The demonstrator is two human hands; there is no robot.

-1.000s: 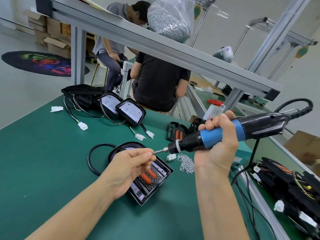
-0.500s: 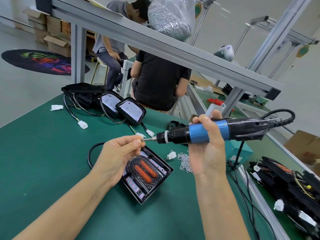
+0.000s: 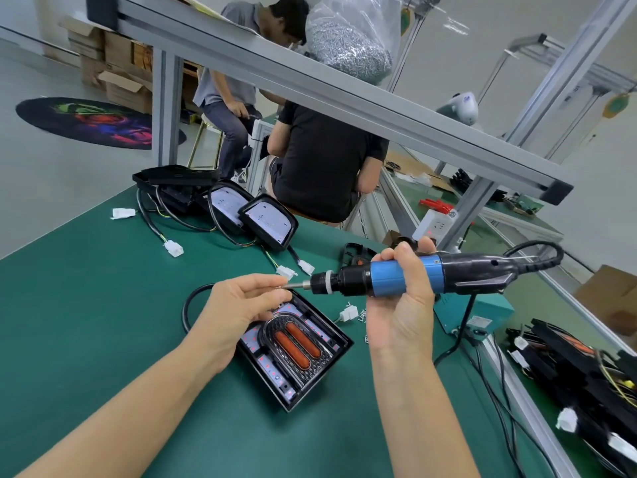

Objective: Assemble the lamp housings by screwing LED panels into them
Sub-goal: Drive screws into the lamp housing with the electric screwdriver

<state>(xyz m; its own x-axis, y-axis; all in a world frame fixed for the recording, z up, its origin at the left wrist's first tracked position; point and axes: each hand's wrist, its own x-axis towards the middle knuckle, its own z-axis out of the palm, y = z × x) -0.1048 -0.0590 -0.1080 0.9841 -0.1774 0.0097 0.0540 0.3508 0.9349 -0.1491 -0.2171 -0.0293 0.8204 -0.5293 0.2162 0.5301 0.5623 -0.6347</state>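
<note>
Green matting covers the worktop [image 3: 86,322], and on it, just below both hands, lies an open black housing [image 3: 339,346] with its LED panel [image 3: 291,343] seated inside. A blue-bodied driver [image 3: 396,279] is gripped in the right hand [image 3: 401,305] and held level above the housing. Its bit [image 3: 297,285] is met by the left hand [image 3: 238,305], whose fingertips [image 3: 281,281] are pinched at the tip. A screw is probably being loaded there, though it is too small to be made out. Loose screws [image 3: 360,313] lie beside the housing. The step in hand is judged to be loading. Next, the driver must be tipped upright and the bit lowered squarely into a screw hole in the panel, with the housing steadied. 2 more lamps [image 3: 248,213] rest well apart at the far edge.
</note>
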